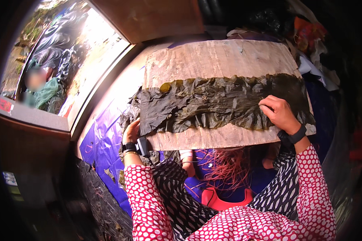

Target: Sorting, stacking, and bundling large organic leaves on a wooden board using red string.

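Note:
A wooden board (pixel 189 60) lies in front of me, raised above a purple sheet. Across its middle stretches a wide, wrinkled band of dark green-brown seaweed (pixel 213 102), mostly flattened, with ruffled edges. My left hand (pixel 131 131) is at the board's left edge, its fingers closed around seaweed that hangs over the side; part of the hand is hidden. Over the right part of the band, my right hand (pixel 278 113) rests with curled fingers. Whatever it may pinch is hidden beneath the fingers. Both wrists wear dark bands.
Loose red strings (pixel 229 166) lie under the board between my feet, near a red plastic piece (pixel 219 199). The purple sheet (pixel 104 140) covers the ground. At left, a person (pixel 36 82) is beyond an opening, beside green netting (pixel 50 92). Bags and cloth (pixel 309 34) crowd the far right.

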`<state>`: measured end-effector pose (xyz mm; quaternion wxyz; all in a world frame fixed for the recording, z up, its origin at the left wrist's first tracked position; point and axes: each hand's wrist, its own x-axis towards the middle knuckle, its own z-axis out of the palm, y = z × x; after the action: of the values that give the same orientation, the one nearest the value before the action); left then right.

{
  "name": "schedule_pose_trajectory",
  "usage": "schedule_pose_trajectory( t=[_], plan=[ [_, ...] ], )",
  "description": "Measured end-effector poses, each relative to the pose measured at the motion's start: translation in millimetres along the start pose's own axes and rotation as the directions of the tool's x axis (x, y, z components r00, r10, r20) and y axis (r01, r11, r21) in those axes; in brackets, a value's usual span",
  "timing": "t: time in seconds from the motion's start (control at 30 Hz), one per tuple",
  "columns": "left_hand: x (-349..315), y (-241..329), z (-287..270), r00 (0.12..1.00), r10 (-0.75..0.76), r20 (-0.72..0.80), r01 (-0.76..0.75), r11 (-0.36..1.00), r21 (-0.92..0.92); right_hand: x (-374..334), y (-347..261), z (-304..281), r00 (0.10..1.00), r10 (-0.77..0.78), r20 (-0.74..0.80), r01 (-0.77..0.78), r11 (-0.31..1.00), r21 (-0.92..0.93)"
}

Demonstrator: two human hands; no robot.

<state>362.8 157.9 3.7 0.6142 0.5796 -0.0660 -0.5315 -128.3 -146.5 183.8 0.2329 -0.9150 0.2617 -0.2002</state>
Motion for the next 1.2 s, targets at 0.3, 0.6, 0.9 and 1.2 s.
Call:
schedule_pose_trajectory(
  t=[0.3,0.6,0.9,1.2],
  plan=[
    [2.8,-7.4,20.8,0.970,0.204,-0.134,-0.177,0.966,0.190,-12.0,36.5,-34.7,0.986,0.076,-0.146,-0.091,0.990,-0.104],
    [30.8,-4.6,-14.2,0.961,0.230,-0.153,-0.192,0.954,0.232,-77.4,175.0,-108.4,0.624,0.670,-0.402,-0.777,0.587,-0.228],
    [12.2,1.6,24.0,0.934,0.281,-0.220,-0.208,0.929,0.306,-60.2,161.3,-86.7,0.641,0.681,-0.355,-0.766,0.591,-0.252],
    [2.1,24.1,41.1,0.770,0.532,-0.352,-0.407,0.835,0.371,-69.0,185.2,-89.2,0.631,0.651,-0.422,-0.732,0.679,-0.047]
  ],
)
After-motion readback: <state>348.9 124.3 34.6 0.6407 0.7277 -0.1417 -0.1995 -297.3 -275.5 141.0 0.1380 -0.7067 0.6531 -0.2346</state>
